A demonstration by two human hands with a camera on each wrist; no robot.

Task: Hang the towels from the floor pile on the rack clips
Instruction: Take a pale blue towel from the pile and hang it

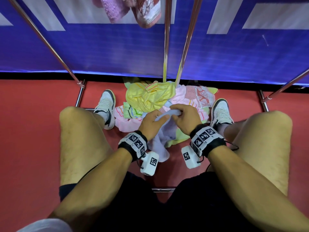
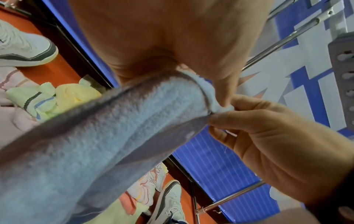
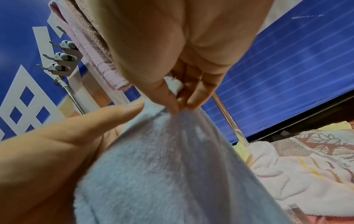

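Observation:
A light blue towel point(image 1: 164, 136) hangs between my two hands, just above the floor pile point(image 1: 150, 97) of yellow, pink, green and leaf-patterned towels. My left hand point(image 1: 160, 117) grips its top edge with the thumb on top. My right hand point(image 1: 175, 114) pinches the same edge right beside it, fingertips point(image 3: 178, 106) closed on the cloth. In the left wrist view the towel point(image 2: 114, 128) runs under my palm to the right hand point(image 2: 268, 136). Rack clips point(image 3: 63, 56) show up high, next to a hung pink towel point(image 3: 91, 53). Two hung towels point(image 1: 133, 12) dangle overhead.
Chrome rack poles point(image 1: 167, 39) rise in front of a blue banner point(image 1: 100, 51). The rack's base bars point(image 1: 80, 96) lie on the red floor. My shoes point(image 1: 105, 106) flank the pile and my bare knees point(image 1: 80, 131) stand on either side.

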